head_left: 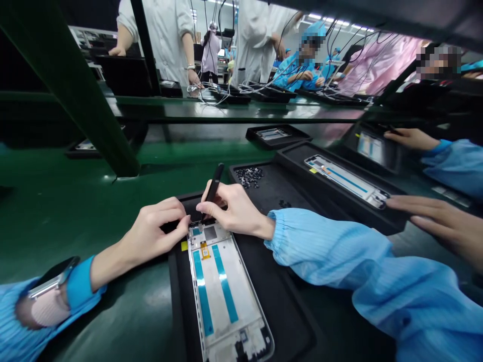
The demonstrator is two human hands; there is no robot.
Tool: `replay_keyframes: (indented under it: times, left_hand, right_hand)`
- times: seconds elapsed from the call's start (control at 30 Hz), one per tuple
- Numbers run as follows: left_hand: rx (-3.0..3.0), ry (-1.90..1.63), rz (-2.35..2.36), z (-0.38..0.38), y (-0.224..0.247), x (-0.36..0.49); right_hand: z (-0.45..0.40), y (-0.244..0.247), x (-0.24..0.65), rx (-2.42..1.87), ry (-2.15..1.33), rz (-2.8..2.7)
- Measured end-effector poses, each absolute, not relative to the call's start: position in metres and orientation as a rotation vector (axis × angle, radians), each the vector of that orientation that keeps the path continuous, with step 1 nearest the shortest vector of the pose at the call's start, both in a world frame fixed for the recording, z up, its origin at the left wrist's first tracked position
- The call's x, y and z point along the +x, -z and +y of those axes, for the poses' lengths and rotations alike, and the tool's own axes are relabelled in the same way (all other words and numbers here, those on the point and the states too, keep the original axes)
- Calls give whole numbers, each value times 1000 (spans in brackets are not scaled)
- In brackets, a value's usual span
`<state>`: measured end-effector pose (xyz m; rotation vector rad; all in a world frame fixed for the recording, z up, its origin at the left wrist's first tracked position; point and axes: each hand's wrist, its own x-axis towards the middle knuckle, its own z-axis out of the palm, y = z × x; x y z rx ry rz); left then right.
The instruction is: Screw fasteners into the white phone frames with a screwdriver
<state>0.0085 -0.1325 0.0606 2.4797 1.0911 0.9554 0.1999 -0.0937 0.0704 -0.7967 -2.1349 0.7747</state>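
A silver phone frame (217, 291) with two blue strips and a small orange flex piece lies face up in a black tray (279, 301). At the frame's top left corner, the thumb and fingers of my left hand (160, 226) are closed together, gripping its edge. My right hand (239, 208) holds a slim black pen-like tool (215, 183) tilted upright. Its lower end points at the top edge of the frame, and the tip is hard to make out. A yellow tab (184, 246) sticks out at the frame's left side.
Many small black parts (249, 176) lie in another black tray (271, 186) behind my right hand. To the right, a co-worker's hand (433, 213) touches a second phone frame (347, 181). A green metal post (90, 100) stands at the left. More trays and people are beyond.
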Motion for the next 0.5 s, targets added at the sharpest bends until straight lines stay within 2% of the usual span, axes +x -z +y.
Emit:
replay_keyframes:
  times: [0.3,0.5]
  left_hand:
    - [2482,-981,1061,-130,-60,9]
    - [2489,-1000,1067,-131,-57,10]
  right_hand:
    - [-93,-66,199,-633,-595,-2211]
    - [-93,-65,199,-672,-623,-2171]
